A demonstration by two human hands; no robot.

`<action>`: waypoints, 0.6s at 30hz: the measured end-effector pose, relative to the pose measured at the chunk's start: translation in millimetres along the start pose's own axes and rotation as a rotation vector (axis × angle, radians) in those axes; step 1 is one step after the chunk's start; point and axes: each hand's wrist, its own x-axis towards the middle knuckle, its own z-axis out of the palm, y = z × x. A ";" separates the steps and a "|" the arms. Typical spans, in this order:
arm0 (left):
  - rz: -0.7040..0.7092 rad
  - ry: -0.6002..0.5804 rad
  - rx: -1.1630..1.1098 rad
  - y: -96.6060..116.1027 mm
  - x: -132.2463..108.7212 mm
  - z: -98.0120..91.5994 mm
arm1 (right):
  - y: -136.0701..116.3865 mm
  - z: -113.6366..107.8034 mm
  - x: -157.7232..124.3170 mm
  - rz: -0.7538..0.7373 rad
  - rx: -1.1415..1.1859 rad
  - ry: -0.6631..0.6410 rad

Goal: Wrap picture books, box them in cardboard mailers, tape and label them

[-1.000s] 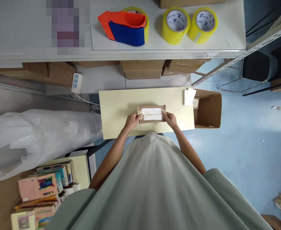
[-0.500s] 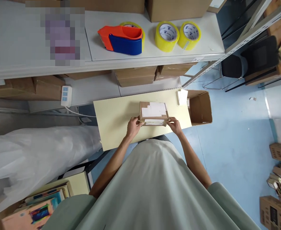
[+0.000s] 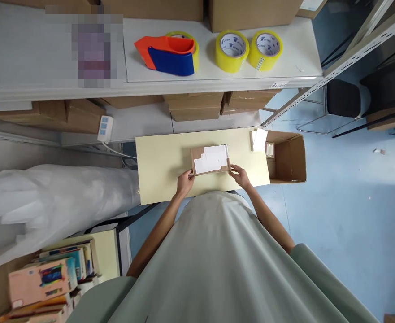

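A small brown cardboard box point(image 3: 197, 157) with white paper labels point(image 3: 212, 159) on its top is over the cream table point(image 3: 163, 157) in the head view. My left hand point(image 3: 185, 181) grips its near left corner, fingers closed. At the near right corner, my right hand point(image 3: 240, 176) pinches the box between thumb and fingers. The underside of the box is hidden, so whether it touches the table I cannot tell.
White slips point(image 3: 258, 140) lie at the table's right end, beside an open carton point(image 3: 289, 157). On the shelf above sit an orange-and-blue tape dispenser point(image 3: 170, 56) and yellow tape rolls point(image 3: 232, 51). A power strip point(image 3: 105, 128) is at the left; books point(image 3: 39, 280) fill the lower left.
The box has tipped so its labelled top faces me more and its near side no longer shows. Both hands keep their hold at the corners. The camera view has shifted slightly.
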 end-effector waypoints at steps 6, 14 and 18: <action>-0.092 0.167 0.097 21.8 -8.1 3.3 | 9.7 -26.9 14.9 -0.011 -0.040 -0.149; -0.002 0.469 0.181 74.2 -6.9 7.5 | 16.3 -125.7 42.3 -0.150 -0.328 -0.034; 0.044 0.405 0.222 118.8 -1.4 45.6 | 22.8 -166.5 69.4 -0.191 -0.439 0.010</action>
